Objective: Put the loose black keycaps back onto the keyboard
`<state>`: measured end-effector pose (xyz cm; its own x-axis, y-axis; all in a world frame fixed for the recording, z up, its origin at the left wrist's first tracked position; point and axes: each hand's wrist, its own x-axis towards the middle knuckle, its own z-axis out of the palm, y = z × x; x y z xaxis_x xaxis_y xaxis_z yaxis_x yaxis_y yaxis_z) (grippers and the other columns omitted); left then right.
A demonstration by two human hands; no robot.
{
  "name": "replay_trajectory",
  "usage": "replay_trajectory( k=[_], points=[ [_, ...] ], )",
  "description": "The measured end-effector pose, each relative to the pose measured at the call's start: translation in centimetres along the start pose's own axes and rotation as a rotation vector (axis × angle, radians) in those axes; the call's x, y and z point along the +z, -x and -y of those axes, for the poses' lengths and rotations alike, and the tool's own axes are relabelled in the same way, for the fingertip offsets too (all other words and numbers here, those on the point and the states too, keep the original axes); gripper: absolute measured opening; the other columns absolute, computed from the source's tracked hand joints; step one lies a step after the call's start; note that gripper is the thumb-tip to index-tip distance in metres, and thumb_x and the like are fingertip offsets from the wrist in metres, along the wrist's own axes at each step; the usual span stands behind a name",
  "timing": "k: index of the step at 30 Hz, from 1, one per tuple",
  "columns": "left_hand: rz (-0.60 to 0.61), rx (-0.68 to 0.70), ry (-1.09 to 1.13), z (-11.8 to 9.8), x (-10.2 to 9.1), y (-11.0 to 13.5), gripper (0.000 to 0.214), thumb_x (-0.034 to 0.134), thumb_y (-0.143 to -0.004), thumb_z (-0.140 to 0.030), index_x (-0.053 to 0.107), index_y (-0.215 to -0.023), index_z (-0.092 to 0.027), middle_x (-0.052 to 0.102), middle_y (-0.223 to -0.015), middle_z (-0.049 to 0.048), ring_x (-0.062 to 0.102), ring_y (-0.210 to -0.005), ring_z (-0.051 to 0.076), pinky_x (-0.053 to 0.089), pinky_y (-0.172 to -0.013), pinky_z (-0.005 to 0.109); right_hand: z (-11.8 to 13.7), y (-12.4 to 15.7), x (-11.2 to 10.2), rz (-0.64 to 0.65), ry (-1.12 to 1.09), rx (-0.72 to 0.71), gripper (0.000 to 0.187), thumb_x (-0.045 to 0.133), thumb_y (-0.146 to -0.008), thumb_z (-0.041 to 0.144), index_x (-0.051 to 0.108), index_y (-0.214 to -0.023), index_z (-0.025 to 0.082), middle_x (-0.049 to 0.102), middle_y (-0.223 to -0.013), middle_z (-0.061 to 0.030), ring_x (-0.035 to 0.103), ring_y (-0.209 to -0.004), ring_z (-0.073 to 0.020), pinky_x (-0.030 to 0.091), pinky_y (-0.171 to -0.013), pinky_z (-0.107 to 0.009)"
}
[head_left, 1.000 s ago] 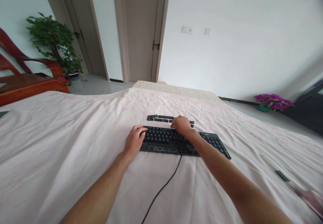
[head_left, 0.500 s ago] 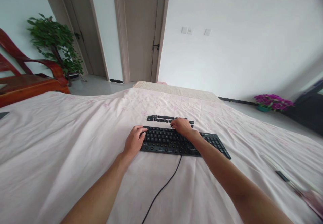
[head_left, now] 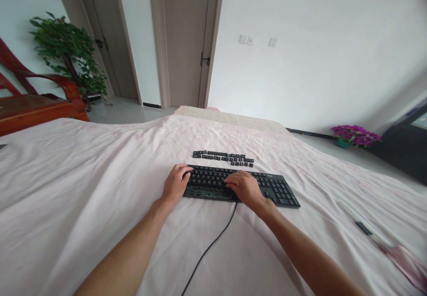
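A black keyboard (head_left: 280,191) lies on a pale pink bedsheet (head_left: 83,189), its black cable (head_left: 213,247) trailing toward me. My left hand (head_left: 175,184) is curled round the keyboard's left end and holds it. My right hand (head_left: 245,187) rests over the lower middle keys, fingers bent down and pressed together, and whatever is under the fingertips is hidden. Several loose black keycaps (head_left: 223,156) lie in a row on the sheet just beyond the keyboard, apart from both hands.
A red wooden chair (head_left: 36,109) and a green potted plant (head_left: 66,51) stand at the far left. Two closed doors (head_left: 183,42) are at the back, purple flowers (head_left: 355,134) on the floor at right. A small dark object (head_left: 363,228) lies on the sheet at right.
My right hand has pulled back from the row of loose keycaps onto the keyboard's lower middle keys. The left hand stays on the keyboard's left end. The view shifted slightly.
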<state>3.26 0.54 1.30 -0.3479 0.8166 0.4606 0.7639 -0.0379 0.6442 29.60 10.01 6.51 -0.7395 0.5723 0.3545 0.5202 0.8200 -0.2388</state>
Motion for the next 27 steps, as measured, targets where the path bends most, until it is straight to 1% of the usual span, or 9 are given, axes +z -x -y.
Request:
replay_trajectory(
  k=[8, 11, 16, 19, 23, 27],
  points=[
    [-0.015, 0.012, 0.008, 0.2, 0.1, 0.1, 0.025, 0.049, -0.088, -0.020, 0.069, -0.102, -0.026, 0.060, -0.117, 0.0043, 0.058, -0.112, 0.020, 0.045, -0.101, 0.037, 1.3, 0.2, 0.6, -0.013, 0.209, -0.120, 0.023, 0.052, -0.094, 0.024, 0.074, -0.088, 0.025, 0.073, -0.091, -0.0027, 0.058, -0.086, -0.0184, 0.038, -0.076, -0.031],
    [-0.013, 0.006, 0.007, 0.2, 0.1, 0.1, 0.025, 0.049, -0.088, -0.020, 0.069, -0.102, -0.025, 0.060, -0.116, 0.0045, 0.058, -0.111, 0.020, 0.045, -0.102, 0.037, 1.3, 0.3, 0.6, -0.006, 0.226, -0.158, 0.023, 0.051, -0.094, 0.024, 0.073, -0.088, 0.024, 0.072, -0.089, -0.0030, 0.057, -0.085, -0.0182, 0.037, -0.074, -0.031],
    [-0.012, 0.008, 0.009, 0.1, 0.0, 0.0, 0.025, 0.049, -0.088, -0.019, 0.069, -0.101, -0.025, 0.060, -0.115, 0.0047, 0.058, -0.111, 0.020, 0.045, -0.102, 0.037, 1.2, 0.4, 0.5, 0.006, 0.206, -0.192, 0.024, 0.050, -0.095, 0.023, 0.073, -0.086, 0.023, 0.072, -0.089, -0.0036, 0.057, -0.087, -0.0181, 0.038, -0.077, -0.030],
    [-0.010, 0.004, 0.001, 0.0, 0.0, 0.0, 0.025, 0.048, -0.088, -0.019, 0.069, -0.101, -0.024, 0.060, -0.116, 0.0052, 0.058, -0.111, 0.020, 0.045, -0.102, 0.037, 1.1, 0.3, 0.5, -0.018, 0.181, -0.182, 0.024, 0.051, -0.094, 0.023, 0.073, -0.084, 0.022, 0.071, -0.089, -0.0036, 0.057, -0.087, -0.0181, 0.039, -0.078, -0.030],
    [-0.009, 0.005, 0.002, 0.0, 0.0, 0.0, 0.025, 0.049, -0.088, -0.019, 0.069, -0.101, -0.024, 0.060, -0.116, 0.0051, 0.058, -0.111, 0.020, 0.045, -0.101, 0.037, 0.9, 0.4, 1.0, -0.071, 0.123, -0.119, 0.023, 0.053, -0.093, 0.022, 0.074, -0.084, 0.022, 0.071, -0.090, -0.0046, 0.057, -0.087, -0.0182, 0.041, -0.081, -0.031],
    [-0.015, 0.006, 0.000, 0.0, 0.0, 0.0, 0.025, 0.049, -0.088, -0.019, 0.069, -0.101, -0.025, 0.060, -0.115, 0.0050, 0.058, -0.111, 0.020, 0.045, -0.101, 0.037, 0.6, 0.6, 1.4, -0.100, 0.047, -0.087, 0.019, 0.056, -0.091, 0.020, 0.074, -0.087, 0.022, 0.071, -0.090, -0.0046, 0.057, -0.087, -0.0187, 0.044, -0.082, -0.031]
  ],
)
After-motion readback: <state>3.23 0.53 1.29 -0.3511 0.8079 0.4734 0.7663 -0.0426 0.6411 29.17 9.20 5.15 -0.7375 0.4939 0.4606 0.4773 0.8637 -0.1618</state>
